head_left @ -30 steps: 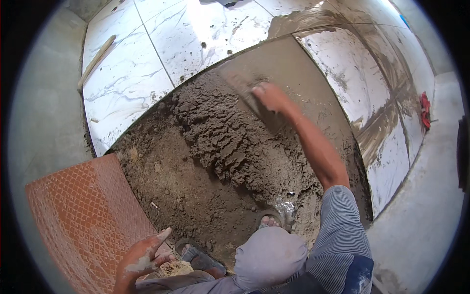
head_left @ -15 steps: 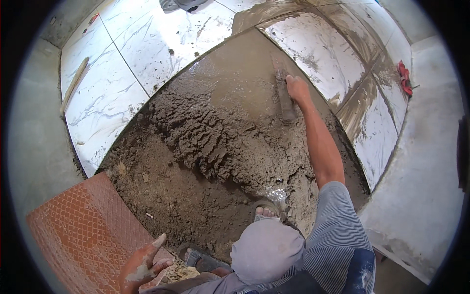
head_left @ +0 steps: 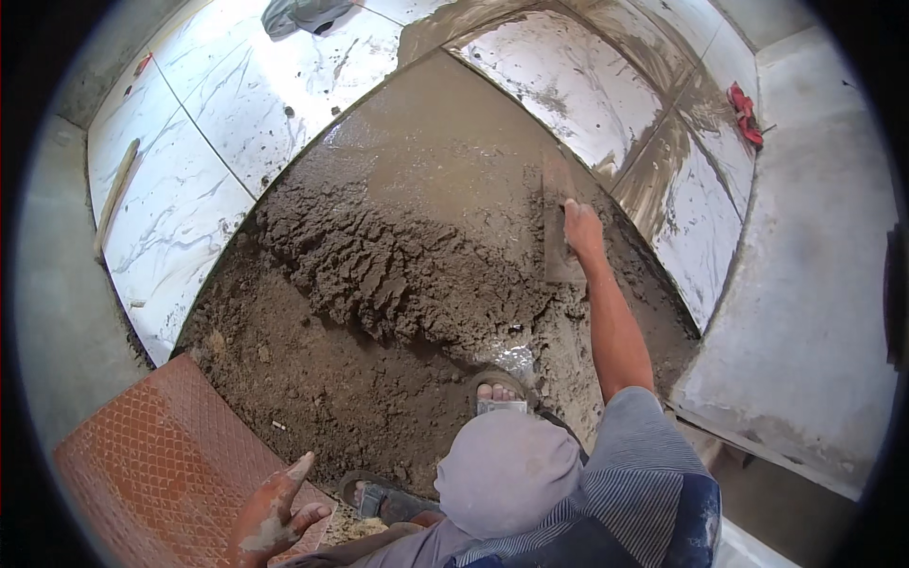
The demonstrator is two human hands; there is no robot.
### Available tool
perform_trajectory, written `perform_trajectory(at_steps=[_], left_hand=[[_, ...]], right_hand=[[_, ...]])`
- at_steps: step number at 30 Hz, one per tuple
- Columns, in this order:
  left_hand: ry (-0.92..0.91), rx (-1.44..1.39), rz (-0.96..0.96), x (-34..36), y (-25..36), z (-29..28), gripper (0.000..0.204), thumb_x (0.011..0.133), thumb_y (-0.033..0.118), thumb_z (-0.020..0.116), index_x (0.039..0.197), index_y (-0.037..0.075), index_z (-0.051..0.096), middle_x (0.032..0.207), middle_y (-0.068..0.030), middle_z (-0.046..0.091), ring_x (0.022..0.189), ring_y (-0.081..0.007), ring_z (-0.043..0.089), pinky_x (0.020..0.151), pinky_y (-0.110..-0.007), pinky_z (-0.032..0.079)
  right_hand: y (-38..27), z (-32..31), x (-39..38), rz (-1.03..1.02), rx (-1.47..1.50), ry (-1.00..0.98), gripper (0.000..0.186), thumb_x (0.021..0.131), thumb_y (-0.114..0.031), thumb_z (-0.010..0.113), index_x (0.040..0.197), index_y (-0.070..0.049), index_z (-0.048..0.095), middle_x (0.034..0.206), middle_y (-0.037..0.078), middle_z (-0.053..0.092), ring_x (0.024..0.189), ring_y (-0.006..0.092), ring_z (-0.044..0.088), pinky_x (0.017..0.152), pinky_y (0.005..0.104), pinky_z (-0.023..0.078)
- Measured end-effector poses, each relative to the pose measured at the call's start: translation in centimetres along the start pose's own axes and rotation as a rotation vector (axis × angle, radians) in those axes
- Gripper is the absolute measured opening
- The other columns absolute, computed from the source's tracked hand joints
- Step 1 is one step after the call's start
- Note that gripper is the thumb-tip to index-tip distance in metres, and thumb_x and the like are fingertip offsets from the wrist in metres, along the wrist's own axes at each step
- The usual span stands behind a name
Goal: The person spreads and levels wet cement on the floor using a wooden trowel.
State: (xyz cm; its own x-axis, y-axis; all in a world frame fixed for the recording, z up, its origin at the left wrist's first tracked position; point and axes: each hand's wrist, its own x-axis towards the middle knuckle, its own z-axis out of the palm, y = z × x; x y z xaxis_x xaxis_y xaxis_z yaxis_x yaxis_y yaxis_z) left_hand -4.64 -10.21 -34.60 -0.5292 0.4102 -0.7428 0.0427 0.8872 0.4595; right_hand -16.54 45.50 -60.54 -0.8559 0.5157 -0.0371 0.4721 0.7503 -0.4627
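Note:
My right hand (head_left: 584, 230) is wrapped round the handle of a long, mud-coated plastering float (head_left: 562, 265). The float's blade lies against the wet grey-brown mortar (head_left: 445, 133), along its right side. Smooth mortar spreads beyond it, while a rough, lumpy ridge of mortar (head_left: 379, 270) lies to its left. My left hand (head_left: 270, 516), smeared with dried mortar, is at the lower left, over the edge of a reddish-brown textured mat (head_left: 142, 445). Its index finger and thumb stretch out, and nothing shows in it. The other fingers are partly hidden.
White marbled tiles (head_left: 227, 104) border the mortar at left and right; some are smeared. A wooden stick (head_left: 118, 194), a dark grey cloth-like item (head_left: 303, 14) and a red crumpled item (head_left: 744, 114) lie on them. My sandalled foot (head_left: 499, 393) stands at the ridge's near edge. Concrete walls flank both sides.
My right hand has drawn the float nearer along the mortar's right side, and its blade now looks flatter. The whole view has shifted slightly. My left hand has hardly moved.

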Motion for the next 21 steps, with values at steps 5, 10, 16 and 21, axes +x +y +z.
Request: perform_trajectory(at_steps=[5, 10, 16, 21], left_hand=[[-0.032, -0.061, -0.010, 0.2, 0.4, -0.1, 0.083, 0.075, 0.051, 0.063, 0.137, 0.005, 0.034, 0.128, -0.0215, 0.049, 0.120, -0.0365, 0.046, 0.096, -0.043, 0.040], [-0.035, -0.054, -0.020, -0.2, 0.9, -0.3, 0.082, 0.076, 0.052, 0.063, 0.137, 0.005, 0.034, 0.126, -0.0229, 0.050, 0.119, -0.0374, 0.046, 0.096, -0.043, 0.040], [-0.001, -0.039, 0.024, -0.1, 0.8, 0.1, 0.080, 0.077, 0.050, 0.063, 0.137, 0.005, 0.035, 0.125, -0.0230, 0.051, 0.118, -0.0375, 0.047, 0.095, -0.042, 0.041], [-0.001, -0.025, 0.023, -0.2, 1.1, 0.0, 0.079, 0.077, 0.050, 0.064, 0.136, 0.005, 0.036, 0.125, -0.0227, 0.051, 0.118, -0.0374, 0.048, 0.094, -0.043, 0.041]], right_hand=[[4.6, -1.2, -3.8, 0.122, -0.033, 0.115, 0.051, 0.092, -0.040, 0.038, 0.080, 0.007, 0.054, 0.078, 0.028, 0.057, 0.076, 0.0426, 0.056, 0.071, 0.0473, 0.042], [2.2, -3.2, -7.0, 0.290, 0.136, -0.018, 0.052, 0.092, -0.040, 0.038, 0.087, 0.009, 0.056, 0.087, 0.034, 0.057, 0.090, 0.0496, 0.053, 0.079, 0.0504, 0.041], [1.6, -2.0, -7.8, 0.263, 0.117, 0.074, 0.051, 0.093, -0.039, 0.038, 0.084, 0.009, 0.055, 0.083, 0.034, 0.057, 0.084, 0.0497, 0.055, 0.076, 0.0513, 0.043], [5.8, -1.7, -5.7, 0.085, -0.043, 0.166, 0.047, 0.093, -0.037, 0.039, 0.074, 0.004, 0.052, 0.061, 0.019, 0.056, 0.057, 0.0333, 0.060, 0.063, 0.0440, 0.045]])
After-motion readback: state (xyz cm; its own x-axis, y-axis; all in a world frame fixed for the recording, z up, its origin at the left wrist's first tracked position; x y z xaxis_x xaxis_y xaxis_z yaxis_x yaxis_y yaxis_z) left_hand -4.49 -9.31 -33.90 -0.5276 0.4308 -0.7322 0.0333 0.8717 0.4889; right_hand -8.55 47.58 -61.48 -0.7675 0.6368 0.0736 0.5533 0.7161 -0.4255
